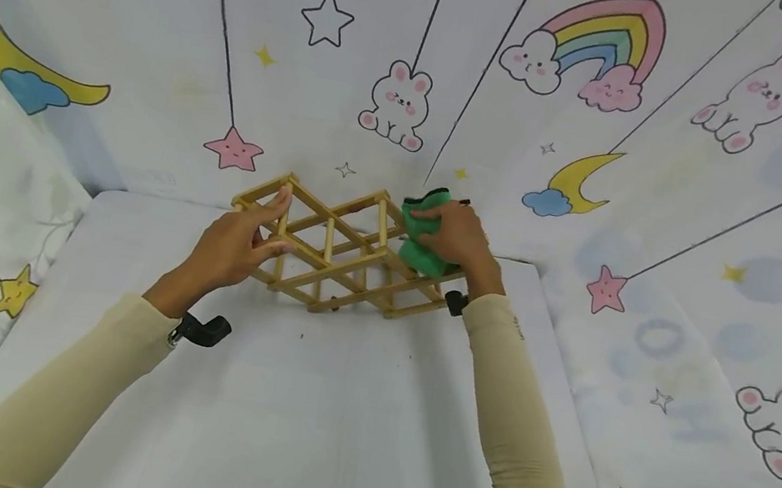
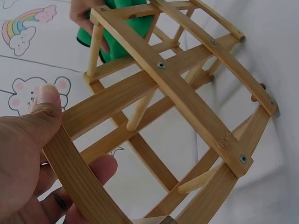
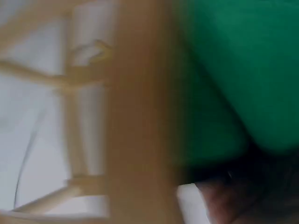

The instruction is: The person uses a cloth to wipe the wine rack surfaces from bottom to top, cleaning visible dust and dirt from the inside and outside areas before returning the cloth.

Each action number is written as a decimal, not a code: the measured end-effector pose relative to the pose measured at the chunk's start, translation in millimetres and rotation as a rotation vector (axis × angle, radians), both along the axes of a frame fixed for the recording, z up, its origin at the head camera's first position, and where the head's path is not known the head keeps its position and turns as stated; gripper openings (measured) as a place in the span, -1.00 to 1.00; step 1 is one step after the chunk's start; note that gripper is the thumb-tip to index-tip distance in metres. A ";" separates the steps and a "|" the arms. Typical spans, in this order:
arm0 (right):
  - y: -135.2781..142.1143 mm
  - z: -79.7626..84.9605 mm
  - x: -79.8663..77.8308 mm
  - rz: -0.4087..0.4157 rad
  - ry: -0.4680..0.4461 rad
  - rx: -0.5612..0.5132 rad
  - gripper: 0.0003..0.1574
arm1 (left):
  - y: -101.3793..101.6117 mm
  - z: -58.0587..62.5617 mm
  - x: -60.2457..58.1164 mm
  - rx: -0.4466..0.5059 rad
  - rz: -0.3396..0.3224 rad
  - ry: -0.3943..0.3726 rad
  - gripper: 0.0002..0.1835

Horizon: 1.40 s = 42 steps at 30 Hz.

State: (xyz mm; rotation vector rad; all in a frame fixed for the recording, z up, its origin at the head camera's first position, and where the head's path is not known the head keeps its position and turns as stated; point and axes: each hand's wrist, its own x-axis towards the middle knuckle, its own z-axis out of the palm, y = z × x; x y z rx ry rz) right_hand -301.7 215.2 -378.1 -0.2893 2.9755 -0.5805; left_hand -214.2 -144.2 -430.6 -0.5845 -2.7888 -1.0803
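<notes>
A wooden lattice rack (image 1: 378, 254) of crossed slats and round dowels stands at the back of the white table. My left hand (image 1: 227, 245) grips its left end, and in the left wrist view the thumb and fingers lie around an end slat (image 2: 86, 179). At the rack's right end, my right hand (image 1: 463, 238) holds a green cloth (image 1: 426, 259) with black edging against the slats. The right wrist view is blurred, with the cloth (image 3: 252, 70) beside a near slat (image 3: 140, 116); most of the right hand is hidden there.
A white backdrop (image 1: 336, 101) with drawn rabbits, stars and moons rises right behind the rack. The white tabletop (image 1: 302, 433) stretches toward me, with a few tiny dark specks near the rack. A black wrist camera (image 1: 204, 330) sticks out at the left cuff.
</notes>
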 end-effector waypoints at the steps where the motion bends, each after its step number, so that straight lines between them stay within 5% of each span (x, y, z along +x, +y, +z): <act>1: 1.0 1.2 -0.1 -0.013 0.003 -0.025 -0.42 | -0.2 -0.1 -0.2 -0.001 -0.001 0.000 -0.16; 6: -2.6 -4.3 -2.1 -0.078 0.183 -0.130 -0.36 | -1.8 0.7 0.7 -0.003 0.005 -0.005 -0.15; 12: -0.2 -8.8 4.3 -0.023 0.076 -0.083 -0.46 | -1.5 -0.8 0.7 0.000 -0.004 -0.001 -0.15; 17: -5.3 -12.2 6.1 -0.123 0.401 -0.427 -0.38 | -1.9 -1.9 2.1 -0.001 -0.006 -0.008 -0.15; 20: -18.6 -24.8 5.6 -0.114 0.532 -0.529 -0.32 | -2.9 -3.5 2.8 0.003 -0.008 -0.013 -0.16; 23: -33.1 -37.8 6.7 -0.111 0.495 -0.456 -0.28 | -4.2 -4.5 3.6 0.011 -0.011 -0.014 -0.16; 28: -29.6 -37.1 10.3 -0.178 0.315 -0.145 -0.23 | -3.5 -5.1 3.5 0.011 -0.014 -0.017 -0.15; 30: -25.2 -33.8 11.3 -0.177 0.331 -0.151 -0.21 | -2.9 -5.1 3.4 0.008 -0.020 -0.017 -0.15; 33: -29.5 -34.5 11.0 -0.113 0.427 -0.325 -0.18 | -3.1 -3.5 3.5 0.007 -0.029 -0.013 -0.16; 36: -37.0 -35.5 7.5 -0.055 0.393 -0.431 -0.19 | -2.5 -1.3 2.9 0.012 -0.030 -0.013 -0.16; 42: -33.7 -24.9 3.8 -0.161 0.218 -0.098 -0.22 | 0.5 0.7 1.4 0.013 -0.035 -0.025 -0.15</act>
